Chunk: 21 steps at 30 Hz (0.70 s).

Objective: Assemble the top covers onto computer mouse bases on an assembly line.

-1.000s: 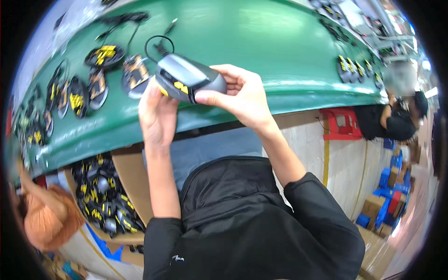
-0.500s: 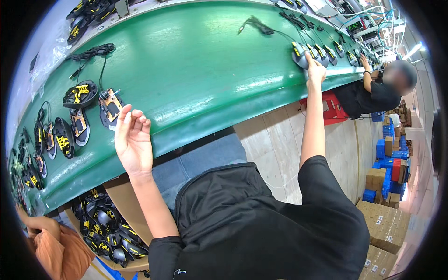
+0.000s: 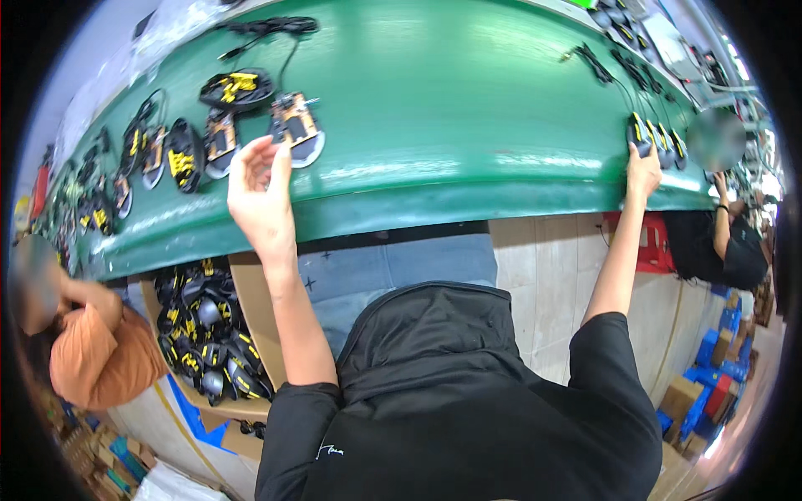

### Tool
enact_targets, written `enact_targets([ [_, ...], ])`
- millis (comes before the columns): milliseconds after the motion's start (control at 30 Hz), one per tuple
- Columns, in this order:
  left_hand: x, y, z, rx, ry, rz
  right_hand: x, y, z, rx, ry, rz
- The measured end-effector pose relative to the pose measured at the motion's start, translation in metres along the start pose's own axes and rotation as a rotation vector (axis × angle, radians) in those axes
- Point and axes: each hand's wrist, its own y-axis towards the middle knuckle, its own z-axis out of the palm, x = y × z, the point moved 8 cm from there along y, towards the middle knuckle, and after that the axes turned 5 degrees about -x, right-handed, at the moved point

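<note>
On the right, my right hand (image 3: 643, 174) grips the near end of a wired computer mouse (image 3: 639, 134), black with yellow trim, which rests on the green work surface. Its cable runs away to a tied bundle (image 3: 595, 65). To the left, my left hand (image 3: 263, 196) is raised with bent fingers apart and holds nothing that I can see. Just beyond its fingertips lies an opened mouse base (image 3: 294, 125) with a bare circuit board. Beside that base sit another mouse base (image 3: 220, 138) and two black mouse shells with yellow inner parts, one upright shell (image 3: 184, 156) and one lying shell (image 3: 237, 88).
Further finished mice (image 3: 668, 149) stand in a row past my right hand. An open cardboard box (image 3: 257, 305) full of mouse shells is below the left table edge. Co-workers sit at both sides, one in an orange top (image 3: 109, 351), one near a red stool (image 3: 656, 242).
My view has turned left, so the table's things appear farther right. The right hand keeps its hold on the mouse, now beside the row. The left hand remains near the opened mouse base.
</note>
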Motion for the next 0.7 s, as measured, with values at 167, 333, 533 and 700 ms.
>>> enact_targets([
  [167,-0.006,0.023,0.001,-0.059,0.781,0.188,0.123,-0.078,-0.041,-0.162,0.344,-0.359],
  [333,0.0,0.04,0.029,-0.015,0.935,0.247,0.274,-0.199,-0.089,0.159,0.941,-0.66],
  [533,0.002,0.037,0.027,0.17,0.659,-0.067,0.4,-0.278,-0.097,0.432,0.976,-0.995],
  [700,0.017,0.015,0.024,0.141,0.296,-0.107,0.392,-0.29,-0.064,0.873,0.871,-0.734],
])
